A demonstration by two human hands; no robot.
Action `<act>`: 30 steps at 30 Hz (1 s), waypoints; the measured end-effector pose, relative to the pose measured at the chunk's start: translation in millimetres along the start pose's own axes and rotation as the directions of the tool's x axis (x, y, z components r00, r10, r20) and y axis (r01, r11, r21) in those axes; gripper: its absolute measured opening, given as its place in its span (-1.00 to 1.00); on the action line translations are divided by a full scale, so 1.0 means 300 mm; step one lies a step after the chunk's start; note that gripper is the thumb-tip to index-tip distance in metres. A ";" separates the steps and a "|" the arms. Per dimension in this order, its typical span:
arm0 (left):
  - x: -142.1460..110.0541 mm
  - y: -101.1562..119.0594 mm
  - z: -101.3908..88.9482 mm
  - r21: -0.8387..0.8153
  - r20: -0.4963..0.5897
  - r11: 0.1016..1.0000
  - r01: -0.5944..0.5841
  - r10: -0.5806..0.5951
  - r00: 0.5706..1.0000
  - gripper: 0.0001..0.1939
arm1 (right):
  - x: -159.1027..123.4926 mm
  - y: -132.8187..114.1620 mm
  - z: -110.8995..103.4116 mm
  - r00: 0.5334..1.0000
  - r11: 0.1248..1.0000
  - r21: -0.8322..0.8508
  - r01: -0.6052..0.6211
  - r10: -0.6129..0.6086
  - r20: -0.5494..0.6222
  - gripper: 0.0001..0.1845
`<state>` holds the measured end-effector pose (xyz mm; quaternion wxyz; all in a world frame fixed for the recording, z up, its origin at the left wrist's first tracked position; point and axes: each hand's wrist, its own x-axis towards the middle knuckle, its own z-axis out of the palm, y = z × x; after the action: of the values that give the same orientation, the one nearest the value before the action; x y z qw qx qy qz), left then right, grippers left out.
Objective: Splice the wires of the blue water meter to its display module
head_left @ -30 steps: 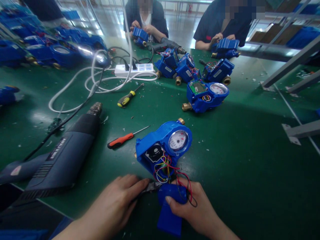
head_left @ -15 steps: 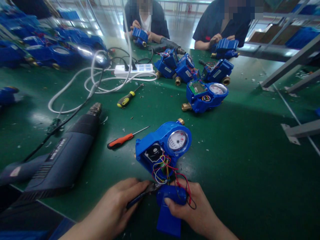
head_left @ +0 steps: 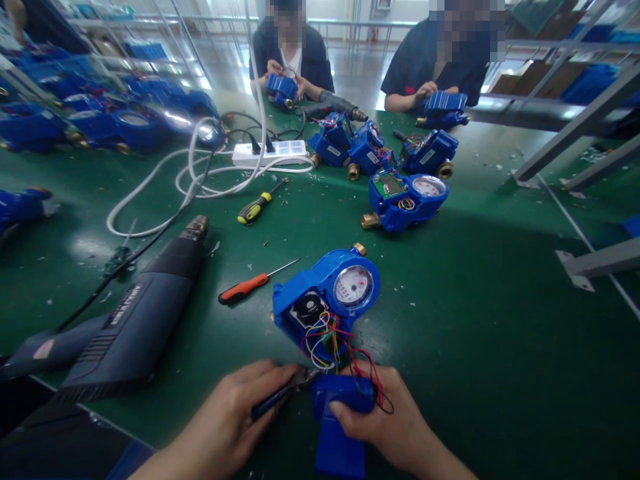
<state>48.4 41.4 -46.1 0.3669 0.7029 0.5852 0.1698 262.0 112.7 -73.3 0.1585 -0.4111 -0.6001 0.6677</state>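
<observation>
Gripping dark-handled metal pliers (head_left: 273, 401), the left hand (head_left: 240, 403) sits at lower centre beside the right hand (head_left: 383, 410), which clasps a blue plastic piece (head_left: 341, 447). I'd brace that piece and watch the plier tips near the thin multicoloured wires (head_left: 327, 329) on the blue, round-dialled meter (head_left: 325, 280) mid-frame.

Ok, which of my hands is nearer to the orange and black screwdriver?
Left. Your left hand, gripping a dark-handled tool, is directly on your side of the screwdriver; your right hand, holding a blue part, is farther off to the right.
</observation>
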 end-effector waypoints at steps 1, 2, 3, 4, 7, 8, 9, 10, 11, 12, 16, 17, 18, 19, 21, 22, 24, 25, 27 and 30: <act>-0.002 -0.002 0.003 0.000 -0.010 1.000 -0.002 0.002 1.000 -0.63 | 0.000 -0.001 0.000 1.000 1.000 -0.006 -0.005 0.005 -0.007 -0.90; -0.003 -0.004 0.007 0.003 -0.023 1.000 -0.012 0.012 1.000 -0.64 | 0.000 -0.003 0.000 1.000 1.000 -0.013 -0.010 0.009 -0.016 -0.90; -0.005 -0.008 0.009 0.008 -0.041 1.000 -0.028 0.028 0.999 -0.66 | -0.001 -0.005 -0.001 1.000 1.000 -0.021 -0.015 0.014 -0.027 -0.90; -0.006 -0.011 0.009 0.017 -0.067 0.999 -0.050 0.051 0.996 -0.67 | -0.002 -0.008 -0.002 0.999 0.999 -0.032 -0.020 0.018 -0.041 -0.90; -0.014 -0.025 0.006 0.064 -0.175 0.992 -0.110 0.120 0.977 -0.72 | -0.005 -0.017 -0.007 0.998 0.998 -0.053 -0.031 0.027 -0.064 -0.90; -0.018 -0.030 0.005 0.088 -0.205 0.989 -0.116 0.132 0.970 -0.71 | -0.005 -0.019 -0.009 0.997 0.998 -0.052 -0.032 0.029 -0.066 -0.90; -0.023 -0.034 0.005 0.114 -0.225 0.987 -0.115 0.139 0.965 -0.71 | -0.006 -0.019 -0.010 0.997 0.998 -0.049 -0.036 0.032 -0.066 -0.90; -0.029 -0.039 0.007 0.136 -0.229 0.985 -0.109 0.138 0.964 -0.70 | -0.006 -0.018 -0.011 0.997 0.998 -0.041 -0.039 0.036 -0.066 -0.89; -0.035 -0.042 0.012 0.149 -0.220 0.984 -0.096 0.127 0.967 -0.68 | -0.007 -0.015 -0.012 0.997 0.999 -0.032 -0.042 0.039 -0.066 -0.88; -0.043 -0.046 0.019 0.157 -0.208 0.985 -0.074 0.107 0.972 -0.67 | -0.007 -0.010 -0.012 0.997 0.999 -0.024 -0.044 0.042 -0.068 -0.87; -0.076 -0.048 0.058 0.265 -0.328 0.957 0.119 -0.027 0.944 -0.63 | -0.011 0.009 -0.014 0.996 0.998 0.010 -0.056 0.057 -0.070 -0.83; -0.083 -0.043 0.067 0.319 -0.381 0.933 0.169 -0.037 0.924 -0.61 | -0.012 0.013 -0.014 0.996 0.998 0.024 -0.063 0.064 -0.069 -0.81; -0.089 -0.037 0.074 0.375 -0.421 0.905 0.202 -0.028 0.907 -0.60 | -0.013 0.015 -0.013 0.995 0.997 0.040 -0.071 0.073 -0.069 -0.80; -0.093 -0.027 0.081 0.427 -0.439 0.879 0.213 -0.005 0.899 -0.60 | -0.014 0.017 -0.013 0.994 0.995 0.055 -0.079 0.083 -0.068 -0.78; -0.097 -0.004 0.088 0.512 -0.427 0.838 0.188 0.059 0.902 -0.57 | -0.013 0.019 -0.013 0.992 0.992 0.080 -0.096 0.101 -0.070 -0.75; -0.096 0.007 0.090 0.540 -0.413 0.824 0.172 0.081 0.907 -0.54 | -0.012 0.020 -0.014 0.991 0.990 0.094 -0.106 0.112 -0.066 -0.74; -0.094 0.025 0.090 0.568 -0.380 0.808 0.158 0.087 0.921 -0.49 | -0.011 0.022 -0.018 0.990 0.984 0.123 -0.126 0.134 -0.052 -0.73; -0.092 0.028 0.089 0.575 -0.370 0.802 0.164 0.075 0.926 -0.48 | -0.010 0.022 -0.021 0.989 0.981 0.137 -0.134 0.141 -0.041 -0.73; -0.087 0.024 0.088 0.589 -0.367 0.786 0.187 0.054 0.929 -0.48 | -0.010 0.022 -0.029 0.990 0.976 0.169 -0.139 0.142 -0.004 -0.73; -0.079 0.001 0.091 0.617 -0.384 0.756 0.216 0.050 0.922 -0.50 | -0.012 0.023 -0.038 0.990 0.964 0.230 -0.136 0.127 0.056 -0.70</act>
<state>60.6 10.3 -59.7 -0.0115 0.7126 0.6978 0.0718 274.5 116.2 -77.7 0.1489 -0.4148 -0.4919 0.7509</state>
